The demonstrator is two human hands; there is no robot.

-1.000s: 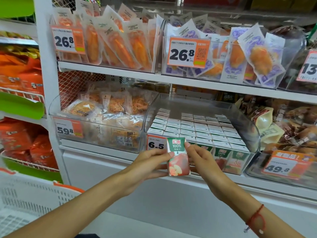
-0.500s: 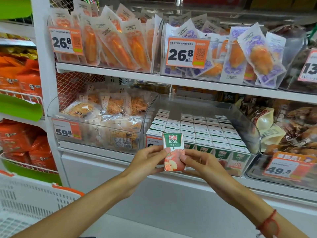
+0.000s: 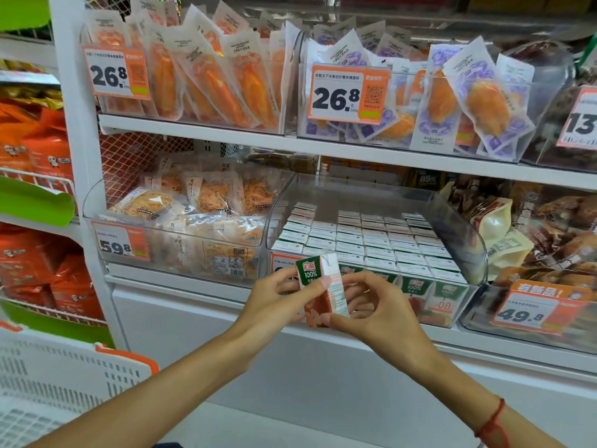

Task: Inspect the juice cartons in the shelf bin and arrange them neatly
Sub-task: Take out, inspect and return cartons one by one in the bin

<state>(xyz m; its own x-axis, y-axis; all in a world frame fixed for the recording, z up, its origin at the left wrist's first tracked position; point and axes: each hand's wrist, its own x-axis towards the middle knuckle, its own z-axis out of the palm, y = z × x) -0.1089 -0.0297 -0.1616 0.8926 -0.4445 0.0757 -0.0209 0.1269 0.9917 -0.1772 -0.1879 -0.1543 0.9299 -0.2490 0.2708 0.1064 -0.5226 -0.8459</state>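
Note:
A small juice carton [image 3: 319, 289], green on top with "100%" and red fruit print below, is held upright in front of the shelf, turned so its front and white side panel both show. My left hand [image 3: 274, 305] grips its left edge and my right hand [image 3: 371, 308] pinches its right side and bottom corner. Behind it stands the clear shelf bin [image 3: 465, 234], filled with several neat rows of the same cartons [image 3: 371, 240], white tops up. The bin's front left corner is hidden by the held carton.
A clear bin of snack packs [image 3: 181, 227] sits to the left, a bin of brown packs [image 3: 549, 240] to the right. Above runs a shelf [image 3: 290, 137] with orange pouches. A white basket [image 3: 64, 383] with an orange rim stands low left.
Both hands have turned the carton, so its white side panel now faces me beside the front. The carton sits slightly lower and closer to me than before.

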